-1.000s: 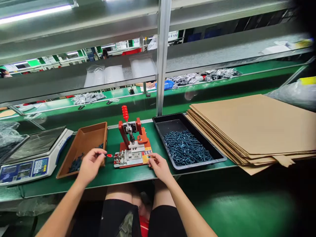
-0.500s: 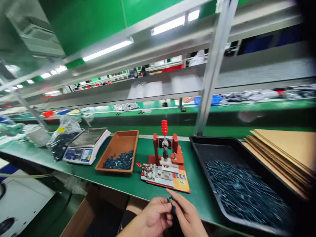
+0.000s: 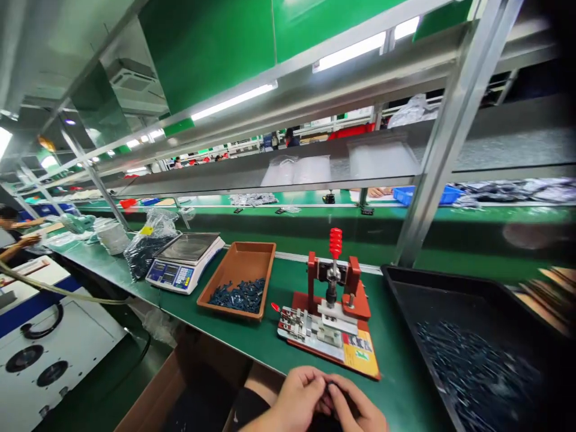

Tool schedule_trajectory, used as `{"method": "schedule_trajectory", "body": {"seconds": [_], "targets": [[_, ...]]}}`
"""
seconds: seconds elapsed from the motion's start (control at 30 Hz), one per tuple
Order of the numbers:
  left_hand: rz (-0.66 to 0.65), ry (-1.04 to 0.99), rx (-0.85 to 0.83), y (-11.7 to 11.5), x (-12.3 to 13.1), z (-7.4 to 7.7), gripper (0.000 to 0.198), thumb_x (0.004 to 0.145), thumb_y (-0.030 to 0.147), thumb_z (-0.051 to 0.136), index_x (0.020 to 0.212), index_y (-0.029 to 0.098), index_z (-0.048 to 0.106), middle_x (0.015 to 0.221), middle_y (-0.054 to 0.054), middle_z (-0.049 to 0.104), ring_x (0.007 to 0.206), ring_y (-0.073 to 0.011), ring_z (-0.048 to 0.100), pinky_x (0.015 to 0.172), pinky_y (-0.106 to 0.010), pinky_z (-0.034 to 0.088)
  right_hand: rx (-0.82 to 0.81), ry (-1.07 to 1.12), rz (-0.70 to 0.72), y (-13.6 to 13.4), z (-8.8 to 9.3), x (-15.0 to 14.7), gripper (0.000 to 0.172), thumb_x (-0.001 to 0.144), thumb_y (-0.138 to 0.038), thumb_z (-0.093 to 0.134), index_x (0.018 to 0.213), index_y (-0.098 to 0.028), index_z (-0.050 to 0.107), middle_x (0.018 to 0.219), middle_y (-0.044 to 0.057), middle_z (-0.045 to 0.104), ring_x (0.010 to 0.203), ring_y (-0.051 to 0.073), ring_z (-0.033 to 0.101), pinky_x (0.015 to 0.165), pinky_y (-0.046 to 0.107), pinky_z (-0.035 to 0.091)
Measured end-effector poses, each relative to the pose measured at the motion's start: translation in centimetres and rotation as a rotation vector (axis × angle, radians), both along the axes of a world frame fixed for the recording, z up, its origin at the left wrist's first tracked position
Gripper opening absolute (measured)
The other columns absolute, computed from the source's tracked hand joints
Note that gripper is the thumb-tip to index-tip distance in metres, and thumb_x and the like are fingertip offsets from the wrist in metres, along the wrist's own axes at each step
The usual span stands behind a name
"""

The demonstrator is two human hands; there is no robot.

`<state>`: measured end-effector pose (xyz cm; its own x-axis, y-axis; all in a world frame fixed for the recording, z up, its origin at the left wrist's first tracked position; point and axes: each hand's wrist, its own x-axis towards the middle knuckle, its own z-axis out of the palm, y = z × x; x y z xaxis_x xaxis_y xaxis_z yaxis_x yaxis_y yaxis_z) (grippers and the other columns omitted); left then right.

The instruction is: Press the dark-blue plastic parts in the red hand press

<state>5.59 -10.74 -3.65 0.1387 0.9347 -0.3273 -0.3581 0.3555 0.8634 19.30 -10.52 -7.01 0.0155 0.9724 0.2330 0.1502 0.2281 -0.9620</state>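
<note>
1. The left hand and right hand are held together low at the near edge of the bench, with fingers curled closed around a small dark part. The part is mostly hidden, so its exact kind cannot be told.
2. The hands are nearest to a red toggle-clamp press jig, which stands on the green-topped workbench just ahead of the right hand, not touching it.
3. Left of the jig sits a brown tray holding dark blue parts. Beyond it stands a digital counting scale, beside a clear plastic bag of dark parts.
4. Right of the jig lies a black tray with dark screws spread inside. Stacked cardboard sheets show past it at the edge of the view.
5. Behind the bench runs a green conveyor line with a blue crate, under steel shelving and strip lights.
6. At far left, a co-worker sits beyond a white machine with 2 round fans. A cardboard box stands under the bench.
</note>
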Motion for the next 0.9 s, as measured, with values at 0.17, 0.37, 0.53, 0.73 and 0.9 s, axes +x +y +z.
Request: {"method": "schedule_trajectory", "body": {"seconds": [0.17,0.37,0.53,0.73,0.9], "targets": [[-0.14,0.105,0.013,-0.8,-1.6,2.8,0.052,0.06,0.057,0.088,0.078,0.012,0.071,0.071,-0.002,0.065,0.065,-0.0091,0.056,0.067,-0.023,0.045,-0.095,0.033,-0.005,-1.1,3.0,-1.4,0.033,0.084,-0.049,0.062,0.097,-0.023,0.077,0.084,0.009,0.075,0.077,0.027,0.071,0.074,0.04,0.061],[-0.232,0.11,-0.063,0.5,-3.0,2.6,0.053,0.063,0.048,0.09,0.099,0.013,0.074,0.076,-0.003,0.069,0.065,-0.0092,0.06,0.068,-0.023,0.05,-0.179,0.205,0.111,-1.3,4.0,-1.2,0.028,0.085,-0.036,0.063,0.109,-0.023,0.06,0.061,-0.007,0.051,0.055,0.013,0.052,0.055,0.024,0.046],[-0.2,0.467,0.165,2.6,-3.7,3.8,0.049,0.071,0.049,0.079,0.105,0.015,0.07,0.069,-0.002,0.067,0.063,-0.016,0.064,0.062,-0.028,0.051,-0.109,0.224,-0.074,1.0,4.3,1.8,0.022,0.085,-0.043,0.064,0.091,-0.022,0.059,0.063,-0.004,0.055,0.055,0.013,0.052,0.054,0.025,0.045],[-0.213,1.085,0.574,7.8,-4.5,7.2,0.026,0.09,0.036,0.053,0.099,0.02,0.072,0.096,-0.008,0.075,0.091,-0.0241,0.068,0.085,-0.038,0.052,-0.062,0.095,-0.177,5.3,3.6,5.2,0.031,0.085,-0.048,0.061,0.095,-0.02,0.071,0.085,0.008,0.072,0.072,0.021,0.067,0.068,0.033,0.057],[-0.243,1.391,0.795,10.8,-3.0,6.6,0.02,0.088,0.027,0.056,0.089,0.018,0.074,0.11,-0.011,0.071,0.108,-0.0304,0.059,0.099,-0.047,0.047,-0.068,0.259,-0.131,5.5,2.7,5.0,0.034,0.087,-0.048,0.06,0.107,-0.021,0.061,0.088,0.008,0.074,0.073,0.021,0.07,0.069,0.034,0.059]]}}
